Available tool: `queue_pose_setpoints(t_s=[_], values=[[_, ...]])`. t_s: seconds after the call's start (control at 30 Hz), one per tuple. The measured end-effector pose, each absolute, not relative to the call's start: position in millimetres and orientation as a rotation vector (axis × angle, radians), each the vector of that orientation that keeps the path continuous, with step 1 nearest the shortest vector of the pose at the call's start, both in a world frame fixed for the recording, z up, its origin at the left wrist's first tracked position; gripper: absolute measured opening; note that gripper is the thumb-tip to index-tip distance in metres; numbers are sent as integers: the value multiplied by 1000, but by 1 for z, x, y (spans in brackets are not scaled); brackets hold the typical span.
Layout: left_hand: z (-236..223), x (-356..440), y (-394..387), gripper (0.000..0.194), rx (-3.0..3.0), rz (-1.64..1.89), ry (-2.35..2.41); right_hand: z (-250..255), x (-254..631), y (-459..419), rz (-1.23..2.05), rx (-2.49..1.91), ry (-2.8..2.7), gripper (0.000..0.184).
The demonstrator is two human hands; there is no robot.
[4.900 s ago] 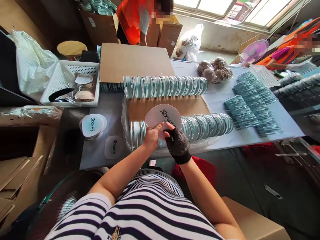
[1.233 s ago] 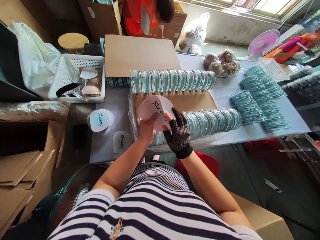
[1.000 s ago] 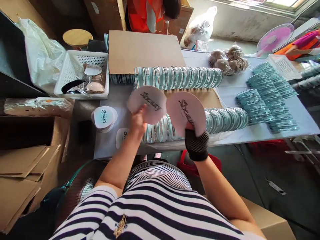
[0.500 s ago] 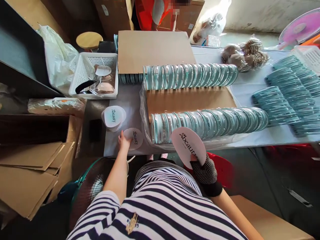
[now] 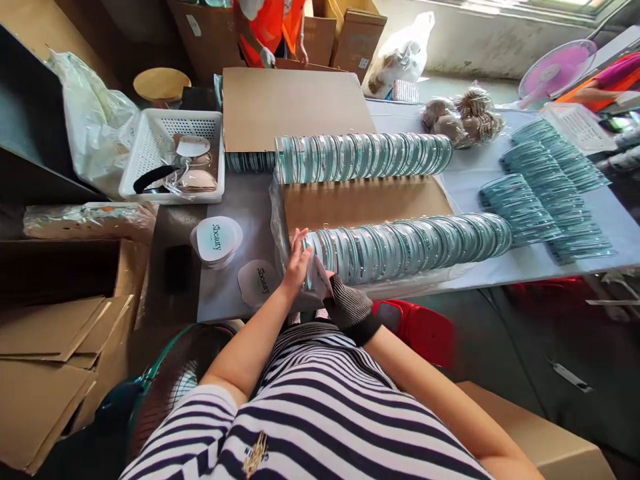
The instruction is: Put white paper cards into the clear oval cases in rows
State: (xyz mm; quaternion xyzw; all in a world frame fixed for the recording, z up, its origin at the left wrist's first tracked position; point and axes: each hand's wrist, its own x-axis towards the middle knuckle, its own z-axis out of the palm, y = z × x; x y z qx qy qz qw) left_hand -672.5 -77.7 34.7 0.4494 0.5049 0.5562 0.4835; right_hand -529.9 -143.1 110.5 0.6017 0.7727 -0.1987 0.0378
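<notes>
My left hand (image 5: 298, 259) rests with fingers stretched against the left end of the near row of teal-rimmed round cases (image 5: 405, 241). My right hand (image 5: 346, 301), in a black mesh glove, is closed just below that end, pinching a white "Sbeauty" card (image 5: 317, 277). The card stands edge-on against the row and is mostly hidden. A single white card (image 5: 257, 283) lies on the table left of my left hand. A stack of the same cards (image 5: 217, 241) sits beyond it.
A second row of cases (image 5: 365, 157) lies farther back, with a cardboard sheet (image 5: 365, 200) between the rows. A white basket (image 5: 170, 157) stands at back left, and fanned piles of cases (image 5: 545, 193) at right. A person in orange (image 5: 270, 27) works behind a cardboard box (image 5: 295, 107).
The stuck cards were pulled apart. My left hand laid one on the table at left, then came back to the row's end. My right hand brought its card to that end.
</notes>
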Motion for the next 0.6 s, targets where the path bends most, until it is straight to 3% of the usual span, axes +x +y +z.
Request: queue_pose_setpoints(t_s=[0.3,0.6], values=[[46,-672,-73,52,913,1378,1229,90,-520,-149,-621,2139,2403,36],[41,-670,-73,52,879,1380,1257,108,-542,-109,-410,1937,2341,34]])
